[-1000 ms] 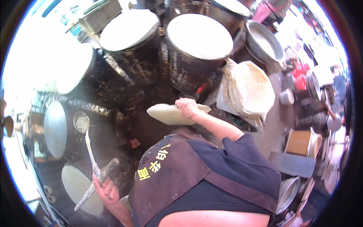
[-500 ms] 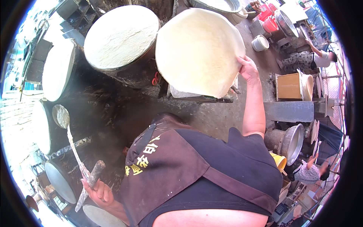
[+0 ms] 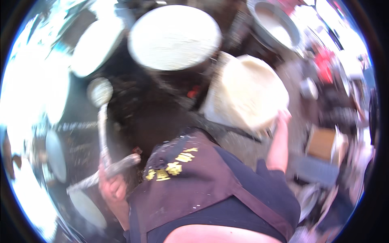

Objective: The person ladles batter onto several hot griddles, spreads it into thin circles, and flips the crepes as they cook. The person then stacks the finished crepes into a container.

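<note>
My left hand [image 3: 113,187] is closed round a long-handled ladle [image 3: 100,93] and a thick rod [image 3: 126,163] crusted with pale batter, which crosses the ladle's handle. The ladle's bowl points away from me. At the right, my right hand [image 3: 285,116] pinches the near right edge of a large, thin, round flatbread [image 3: 259,93]. The flatbread lies over or just above a pale cloth or sheet [image 3: 212,106] on a low stand, its surface now uneven. Motion blurs the picture, so whether it fully rests there I cannot tell.
Ahead stands a round griddle [image 3: 174,38] coated with white batter. More round griddles [image 3: 97,47] curve along the left, one of them bare grey [image 3: 56,156]. At the far right are a metal basin [image 3: 298,35], red buckets [image 3: 324,67], a white bucket [image 3: 309,88] and a brown box [image 3: 322,141].
The view has swung left. The flatbread, spread flat and held up before, has come down toward the stand and buckled. My right hand still grips its edge; the rod has turned in my left hand.
</note>
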Available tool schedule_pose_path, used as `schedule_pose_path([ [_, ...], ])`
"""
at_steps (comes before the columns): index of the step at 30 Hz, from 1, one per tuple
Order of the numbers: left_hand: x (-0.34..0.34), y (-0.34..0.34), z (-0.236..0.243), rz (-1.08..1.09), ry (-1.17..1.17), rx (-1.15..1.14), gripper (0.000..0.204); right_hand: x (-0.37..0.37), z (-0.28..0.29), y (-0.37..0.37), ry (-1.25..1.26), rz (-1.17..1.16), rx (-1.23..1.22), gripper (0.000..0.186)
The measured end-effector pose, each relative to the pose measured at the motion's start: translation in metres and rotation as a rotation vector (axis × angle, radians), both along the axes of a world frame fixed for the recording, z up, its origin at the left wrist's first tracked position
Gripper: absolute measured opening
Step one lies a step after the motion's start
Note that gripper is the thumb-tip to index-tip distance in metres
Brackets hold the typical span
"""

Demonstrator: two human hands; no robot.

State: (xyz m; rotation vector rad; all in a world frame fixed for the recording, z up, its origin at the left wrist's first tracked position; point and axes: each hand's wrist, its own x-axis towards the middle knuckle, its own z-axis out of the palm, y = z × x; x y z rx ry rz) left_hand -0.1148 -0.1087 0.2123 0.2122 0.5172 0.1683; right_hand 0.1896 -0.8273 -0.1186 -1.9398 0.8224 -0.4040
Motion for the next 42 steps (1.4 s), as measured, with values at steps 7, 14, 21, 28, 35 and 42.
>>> schedule_pose_path([
  [7, -0.019, 0.002, -0.046, -0.027, 0.022, 0.155, 0.046, 0.067, 0.128, 0.156, -0.379, 0.177, -0.715, 0.024],
  [14, -0.028, -0.033, -0.082, 0.202, 0.191, 0.32, 0.05, -0.034, 0.24, 0.584, -0.237, 2.022, 0.082, 0.035],
  [21, -0.098, -0.072, -0.094, 0.658, 0.422, 0.308, 0.059, -0.211, 0.222, 0.676, -0.428, 3.019, 0.005, 0.062],
  [28, -0.216, -0.136, -0.166, 0.834, 1.186, 0.877, 0.057, -0.188, 0.159, 0.666, 0.237, 2.547, 0.352, 0.042],
  [35, -0.255, -0.214, -0.342, 0.385, 1.67, 0.85, 0.064, -0.216, 0.114, 0.661, 0.367, 2.825, 0.084, 0.044],
  [42, -0.257, -0.266, -0.364, 0.506, 1.576, 0.781, 0.065, -0.227, 0.107, 0.65, 0.571, 2.66, -0.011, 0.047],
])
